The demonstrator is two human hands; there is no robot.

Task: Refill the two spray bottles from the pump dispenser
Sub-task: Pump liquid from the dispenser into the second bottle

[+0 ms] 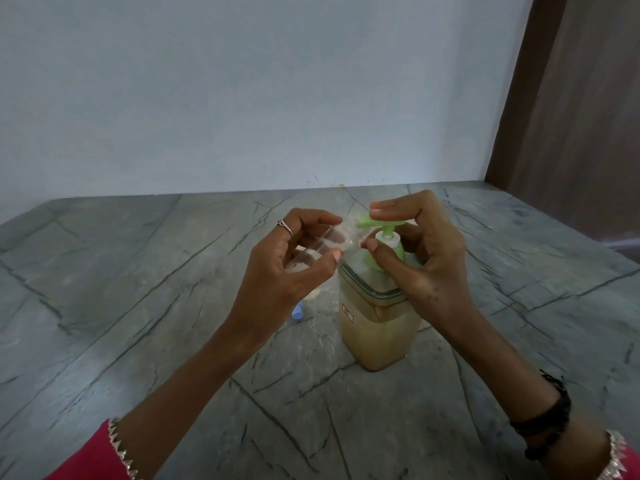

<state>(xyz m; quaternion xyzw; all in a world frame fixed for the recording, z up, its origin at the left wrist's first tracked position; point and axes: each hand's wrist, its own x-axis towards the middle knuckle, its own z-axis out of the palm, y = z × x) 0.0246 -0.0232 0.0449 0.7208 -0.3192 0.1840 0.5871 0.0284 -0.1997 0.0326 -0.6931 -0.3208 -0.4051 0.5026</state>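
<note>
Grey veined stone counter (138, 306), head view: left hand (294, 268) grips small clear plastic spray bottle (320, 245), long axis tilted, mouth at 3 o'clock beside green pump dispenser (379, 299) spout; right hand (422, 251) pinches pump head.

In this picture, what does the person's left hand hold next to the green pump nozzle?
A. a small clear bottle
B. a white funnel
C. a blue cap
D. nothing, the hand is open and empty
A: the left hand grips a small clear bottle, tilted with its open end near the nozzle of the pump dispenser, while the right hand rests on the pump head.
</note>
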